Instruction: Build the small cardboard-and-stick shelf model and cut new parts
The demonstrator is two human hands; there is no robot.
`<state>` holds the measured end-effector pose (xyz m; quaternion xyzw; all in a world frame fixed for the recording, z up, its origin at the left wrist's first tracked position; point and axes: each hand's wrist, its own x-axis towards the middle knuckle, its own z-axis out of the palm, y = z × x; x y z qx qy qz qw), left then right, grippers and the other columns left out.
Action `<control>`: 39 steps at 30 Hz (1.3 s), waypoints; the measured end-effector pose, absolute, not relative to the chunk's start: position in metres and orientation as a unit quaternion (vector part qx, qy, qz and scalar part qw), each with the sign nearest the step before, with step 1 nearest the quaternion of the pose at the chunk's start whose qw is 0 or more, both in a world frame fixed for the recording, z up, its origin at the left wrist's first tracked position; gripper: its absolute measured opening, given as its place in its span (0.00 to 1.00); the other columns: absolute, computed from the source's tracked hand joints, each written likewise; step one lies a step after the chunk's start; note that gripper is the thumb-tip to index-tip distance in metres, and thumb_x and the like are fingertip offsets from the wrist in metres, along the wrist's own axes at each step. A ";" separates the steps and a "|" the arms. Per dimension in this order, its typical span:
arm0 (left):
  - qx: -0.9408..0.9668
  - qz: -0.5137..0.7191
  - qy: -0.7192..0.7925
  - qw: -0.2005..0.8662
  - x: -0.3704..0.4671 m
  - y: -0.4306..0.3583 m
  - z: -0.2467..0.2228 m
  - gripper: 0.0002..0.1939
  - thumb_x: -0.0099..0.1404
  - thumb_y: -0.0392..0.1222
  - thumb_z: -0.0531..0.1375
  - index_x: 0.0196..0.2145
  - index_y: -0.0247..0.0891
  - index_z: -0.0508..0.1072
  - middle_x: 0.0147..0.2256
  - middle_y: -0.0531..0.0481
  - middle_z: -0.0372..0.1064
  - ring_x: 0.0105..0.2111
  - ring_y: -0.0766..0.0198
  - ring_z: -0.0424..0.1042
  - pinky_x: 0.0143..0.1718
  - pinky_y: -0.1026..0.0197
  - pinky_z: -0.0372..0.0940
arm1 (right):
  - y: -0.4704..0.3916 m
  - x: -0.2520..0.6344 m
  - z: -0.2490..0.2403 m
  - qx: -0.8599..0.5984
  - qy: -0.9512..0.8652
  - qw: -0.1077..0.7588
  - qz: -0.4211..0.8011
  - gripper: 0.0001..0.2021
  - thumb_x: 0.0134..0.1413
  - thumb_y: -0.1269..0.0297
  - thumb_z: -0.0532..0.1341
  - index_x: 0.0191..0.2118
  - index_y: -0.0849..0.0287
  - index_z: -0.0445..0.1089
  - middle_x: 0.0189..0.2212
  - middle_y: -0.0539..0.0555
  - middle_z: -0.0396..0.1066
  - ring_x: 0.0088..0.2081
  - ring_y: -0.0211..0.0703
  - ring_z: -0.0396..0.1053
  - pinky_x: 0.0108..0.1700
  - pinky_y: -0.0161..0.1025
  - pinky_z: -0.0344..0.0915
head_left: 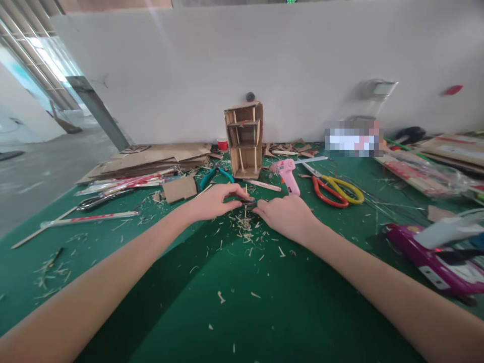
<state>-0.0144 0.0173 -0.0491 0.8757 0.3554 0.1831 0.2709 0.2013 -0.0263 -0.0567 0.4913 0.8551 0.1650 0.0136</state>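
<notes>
My left hand (pixel 219 201) reaches in from the left, its thumb and fingers bent around one end of a small dark blade-like piece (pixel 248 202). On the other side my right hand (pixel 287 217) is closed, with its fingertips pinched at the piece's right end. A thin pale wooden stick (pixel 246 189) stands up close behind the fingers; its lower part is partly hidden by the dark piece. Pale wood shavings (pixel 245 229) are heaped just below both hands. Behind them stands an upright cardboard shelf box (pixel 247 161) with stick supports inside.
Teal-handled pliers (pixel 217 174) lie left of the box. A pink glue gun (pixel 288 176) and red-and-yellow-handled scissors (pixel 333 190) lie to the right. Cardboard sheets (pixel 151 157) and wrapped sticks (pixel 94 219) are at left. A purple power strip (pixel 423 257) sits at far right.
</notes>
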 end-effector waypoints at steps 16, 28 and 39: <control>0.888 0.201 0.349 0.221 -0.010 0.011 -0.044 0.13 0.65 0.46 0.55 0.45 0.42 0.72 0.46 0.48 0.70 0.45 0.60 0.69 0.46 0.55 0.64 | -0.031 0.201 -0.050 0.473 0.869 0.046 0.137 0.21 0.67 0.56 0.46 0.37 0.60 0.73 0.24 0.57 0.75 0.25 0.49 0.73 0.26 0.38 0.53; 0.875 0.240 0.354 0.225 -0.010 0.014 -0.054 0.14 0.64 0.48 0.57 0.44 0.40 0.72 0.42 0.47 0.67 0.40 0.63 0.69 0.44 0.59 0.66 | -0.031 0.203 -0.047 0.458 0.877 0.057 0.133 0.21 0.67 0.56 0.46 0.35 0.59 0.72 0.25 0.56 0.76 0.26 0.49 0.74 0.28 0.40 0.56; 0.877 0.237 0.370 0.193 0.000 0.004 -0.047 0.13 0.63 0.51 0.59 0.40 0.40 0.73 0.40 0.48 0.70 0.38 0.62 0.68 0.41 0.58 0.64 | -0.031 0.204 -0.055 0.450 0.877 0.055 0.157 0.19 0.66 0.56 0.48 0.35 0.59 0.72 0.22 0.56 0.75 0.24 0.49 0.73 0.25 0.37 0.51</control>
